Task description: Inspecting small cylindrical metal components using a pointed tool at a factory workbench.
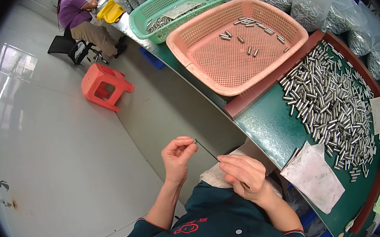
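Above my lap, a thin dark rod (207,150) runs slantwise between my two hands. My right hand (245,174) is closed in a pinch around its lower right end, with the other fingers stretched alongside. The thumb and forefinger of my left hand (178,159) are pinched together at the rod's upper left tip. A tiny piece shows at those fingertips, too small to name. On the green table to the right lies a large heap of short shiny metal cylinders (330,105). A stained white cloth (313,177) rests at the table edge nearest my right hand.
A pink plastic basket (204,75) holds several loose cylinders; a green basket (143,26) stands beyond it. A brown raised border (268,82) bounds the heap. Filled clear bags (308,10) line the back. A red stool (95,81) and a seated person (74,11) are at far left.
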A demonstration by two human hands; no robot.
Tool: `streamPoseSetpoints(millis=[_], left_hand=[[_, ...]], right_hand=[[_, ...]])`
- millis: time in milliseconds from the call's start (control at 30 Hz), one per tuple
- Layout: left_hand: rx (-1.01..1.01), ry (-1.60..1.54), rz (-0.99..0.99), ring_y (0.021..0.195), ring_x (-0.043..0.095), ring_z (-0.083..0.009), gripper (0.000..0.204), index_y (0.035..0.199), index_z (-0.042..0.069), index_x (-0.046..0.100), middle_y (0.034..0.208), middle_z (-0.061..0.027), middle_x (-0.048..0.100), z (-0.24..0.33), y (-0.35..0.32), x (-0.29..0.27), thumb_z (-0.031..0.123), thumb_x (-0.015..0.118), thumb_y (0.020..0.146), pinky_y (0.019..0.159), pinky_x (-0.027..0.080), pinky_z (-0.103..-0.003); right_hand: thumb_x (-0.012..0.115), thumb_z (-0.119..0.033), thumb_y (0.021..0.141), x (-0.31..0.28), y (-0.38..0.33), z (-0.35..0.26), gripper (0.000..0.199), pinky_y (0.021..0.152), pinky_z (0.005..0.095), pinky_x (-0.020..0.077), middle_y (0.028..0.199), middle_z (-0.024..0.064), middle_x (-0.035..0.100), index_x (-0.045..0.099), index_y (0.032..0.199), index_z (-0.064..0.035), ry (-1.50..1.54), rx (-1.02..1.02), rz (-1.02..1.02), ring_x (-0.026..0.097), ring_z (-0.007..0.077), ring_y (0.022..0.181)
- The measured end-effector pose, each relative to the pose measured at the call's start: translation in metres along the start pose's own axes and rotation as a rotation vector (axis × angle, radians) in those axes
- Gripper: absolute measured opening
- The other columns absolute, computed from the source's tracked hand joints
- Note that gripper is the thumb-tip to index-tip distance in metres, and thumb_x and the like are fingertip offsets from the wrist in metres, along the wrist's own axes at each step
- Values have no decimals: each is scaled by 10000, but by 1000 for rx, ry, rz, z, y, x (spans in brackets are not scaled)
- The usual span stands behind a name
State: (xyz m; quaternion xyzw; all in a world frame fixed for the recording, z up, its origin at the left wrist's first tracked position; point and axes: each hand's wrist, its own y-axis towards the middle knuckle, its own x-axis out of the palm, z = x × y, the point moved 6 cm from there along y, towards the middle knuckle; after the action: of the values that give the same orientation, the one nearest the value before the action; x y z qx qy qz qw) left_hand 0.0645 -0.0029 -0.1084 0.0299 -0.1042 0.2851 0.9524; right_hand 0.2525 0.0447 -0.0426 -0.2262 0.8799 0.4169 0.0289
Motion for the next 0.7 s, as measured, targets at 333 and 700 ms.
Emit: streamPoseSetpoints(millis=[333, 700], left_hand=[[-238, -148, -32, 716, 570, -133, 125, 920, -23, 594, 816, -76, 616, -17, -2, 10, -13, 621, 798, 696, 460, -248], [-270, -135, -45, 726, 568, -120, 128, 915, -21, 603, 819, -70, 617, -23, -4, 7, -16, 629, 789, 693, 457, -240]], right_hand=[[589, -141, 828, -7, -13, 8, 170, 608, 315, 505, 814, 152, 638, 604, 851, 27, -24, 66, 165, 636, 279, 702], [578, -139, 842, -10, -13, 10, 144, 587, 303, 488, 801, 134, 641, 594, 837, 5, -42, 106, 160, 633, 255, 681]])
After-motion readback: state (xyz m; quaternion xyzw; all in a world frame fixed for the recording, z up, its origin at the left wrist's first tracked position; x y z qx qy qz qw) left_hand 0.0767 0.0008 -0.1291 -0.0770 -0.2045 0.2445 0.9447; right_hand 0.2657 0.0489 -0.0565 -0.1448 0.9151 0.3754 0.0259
